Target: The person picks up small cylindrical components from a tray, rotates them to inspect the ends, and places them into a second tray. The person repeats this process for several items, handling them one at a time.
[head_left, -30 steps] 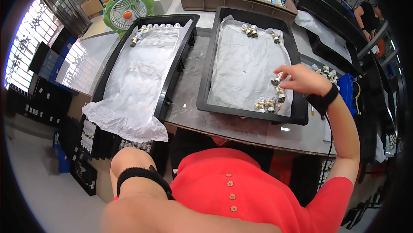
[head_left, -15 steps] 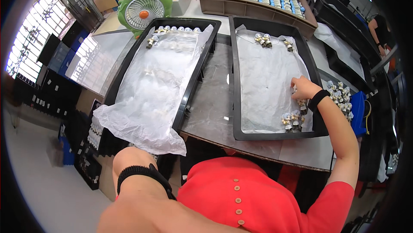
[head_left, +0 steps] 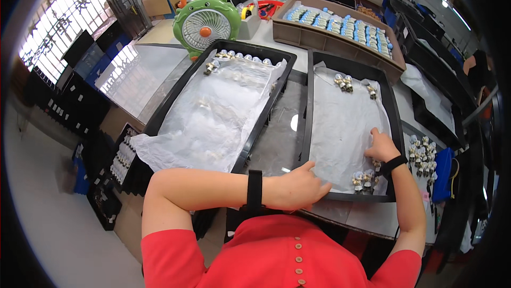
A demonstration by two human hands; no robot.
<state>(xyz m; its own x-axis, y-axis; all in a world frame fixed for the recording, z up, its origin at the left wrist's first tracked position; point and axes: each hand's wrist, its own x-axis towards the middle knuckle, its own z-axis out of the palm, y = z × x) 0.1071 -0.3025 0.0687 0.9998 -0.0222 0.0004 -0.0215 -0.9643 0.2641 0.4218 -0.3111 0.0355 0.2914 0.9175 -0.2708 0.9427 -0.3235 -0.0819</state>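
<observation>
My right hand [head_left: 383, 147] is over the right side of the right-hand black tray [head_left: 304, 128], thumb and forefinger apart with nothing visible between them. Several small figurines [head_left: 364, 180] with pale bluish heads stand in the near right corner of that tray, just below this hand; its wrist partly covers others. My left hand [head_left: 298, 186] reaches across to the tray's near left corner. Its thumb and fingers are apart and appear to hold nothing. White paper [head_left: 340, 123] lines the tray, with a few more figurines [head_left: 343, 82] near its far end.
Left of it is another paper-lined black tray [head_left: 290, 62] with a row of figurines [head_left: 242, 56] along its far edge. Behind stand a green fan [head_left: 206, 26] and a brown crate [head_left: 298, 35] of blue-and-white pieces. More figurines [head_left: 423, 155] and a blue box [head_left: 443, 175] lie at right.
My left hand has swung in from below to the near corner of the right-hand tray. The whole view has shifted, and my right thumb and forefinger now look further apart.
</observation>
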